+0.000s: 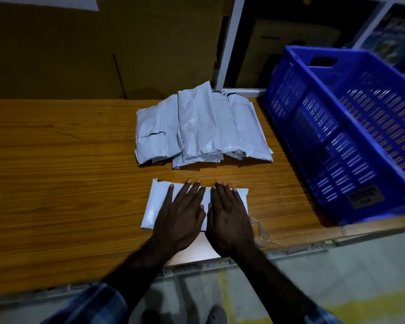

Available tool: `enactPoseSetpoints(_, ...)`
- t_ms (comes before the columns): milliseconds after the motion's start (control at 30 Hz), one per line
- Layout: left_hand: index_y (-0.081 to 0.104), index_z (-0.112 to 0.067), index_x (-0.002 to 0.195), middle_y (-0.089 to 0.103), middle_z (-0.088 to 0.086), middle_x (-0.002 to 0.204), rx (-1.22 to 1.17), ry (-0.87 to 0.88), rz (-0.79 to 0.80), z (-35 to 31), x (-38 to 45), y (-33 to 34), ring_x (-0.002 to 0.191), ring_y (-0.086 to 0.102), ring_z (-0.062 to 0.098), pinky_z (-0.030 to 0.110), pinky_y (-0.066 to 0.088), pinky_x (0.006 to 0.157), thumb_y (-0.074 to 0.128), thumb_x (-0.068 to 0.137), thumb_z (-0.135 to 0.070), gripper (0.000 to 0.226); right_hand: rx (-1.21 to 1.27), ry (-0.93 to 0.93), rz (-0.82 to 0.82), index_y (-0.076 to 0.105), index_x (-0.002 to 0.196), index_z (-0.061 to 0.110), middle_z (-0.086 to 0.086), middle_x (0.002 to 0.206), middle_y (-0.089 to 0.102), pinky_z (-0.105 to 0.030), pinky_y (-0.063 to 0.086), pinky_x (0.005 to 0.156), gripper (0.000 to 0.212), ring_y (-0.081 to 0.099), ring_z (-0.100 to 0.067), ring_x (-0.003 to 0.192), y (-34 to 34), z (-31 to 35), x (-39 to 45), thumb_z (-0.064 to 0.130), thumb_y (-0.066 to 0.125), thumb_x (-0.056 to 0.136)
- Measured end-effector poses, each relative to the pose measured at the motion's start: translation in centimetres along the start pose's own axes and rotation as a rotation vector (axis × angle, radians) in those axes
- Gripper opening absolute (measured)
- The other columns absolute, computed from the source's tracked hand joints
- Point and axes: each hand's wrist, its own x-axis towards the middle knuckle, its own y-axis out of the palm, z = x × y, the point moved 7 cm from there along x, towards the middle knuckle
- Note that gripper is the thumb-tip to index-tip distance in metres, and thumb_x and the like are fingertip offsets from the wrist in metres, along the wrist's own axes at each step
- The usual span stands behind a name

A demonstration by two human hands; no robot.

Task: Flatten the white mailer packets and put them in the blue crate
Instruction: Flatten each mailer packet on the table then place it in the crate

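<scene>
One white mailer packet (156,202) lies flat on the wooden table (56,183) near its front edge. My left hand (182,213) and my right hand (229,216) press down on it side by side, palms flat and fingers straight, covering its middle and right part. Behind it sits a loose pile of several white mailer packets (201,129), overlapping one another. The blue crate (351,136) stands on the table's right end, slatted walls, tilted in view; what its inside holds cannot be made out.
A white metal frame post (227,43) rises behind the pile, with a dark shelf space beyond. A brown wall backs the table on the left. Crumpled clear plastic (260,230) lies at the front edge, right of my right hand. Below is the floor.
</scene>
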Motion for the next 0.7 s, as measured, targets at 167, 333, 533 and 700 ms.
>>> enactPoseSetpoints(167,0.059,-0.012,0.133,0.056,0.007,0.140,0.038,-0.011,0.010,-0.2,0.5,-0.6,0.136,0.045,0.024,0.056,0.033,0.110,0.027,0.095,-0.035,0.055,0.122,0.038,0.123,0.056,0.131,-0.005,-0.025,0.142,0.050,-0.044,0.031,0.115,0.057,0.047,-0.037,0.134,-1.3,-0.6,1.6,0.028,0.023,0.097)
enactPoseSetpoints(333,0.057,-0.010,0.134,0.056,0.008,0.139,0.019,0.044,0.021,-2.0,1.6,-1.1,0.135,0.046,0.026,0.059,0.039,0.105,0.027,0.096,-0.035,0.054,0.100,0.210,0.015,0.059,0.128,-0.006,-0.025,0.136,0.056,-0.048,0.037,0.111,0.047,0.053,-0.038,0.127,-2.5,-3.4,2.4,0.017,0.037,0.093)
enactPoseSetpoints(533,0.049,-0.013,0.143,0.045,0.004,0.149,-0.001,0.061,0.011,-2.1,1.3,0.1,0.142,0.035,0.022,0.052,0.024,0.112,0.025,0.101,-0.036,0.053,0.065,0.132,-0.026,0.053,0.134,-0.008,-0.026,0.144,0.047,-0.051,0.034,0.114,0.049,0.042,-0.039,0.137,-0.6,-3.1,0.8,0.019,0.030,0.100)
enactPoseSetpoints(700,0.046,-0.013,0.144,0.042,0.005,0.151,-0.004,0.068,0.036,-2.1,1.2,0.4,0.144,0.032,0.023,0.050,0.021,0.112,0.017,0.103,-0.038,0.056,0.033,0.113,-0.039,0.043,0.143,-0.005,-0.022,0.155,0.032,-0.045,0.021,0.121,0.052,0.028,-0.033,0.146,-0.5,-3.3,0.6,0.027,0.028,0.105)
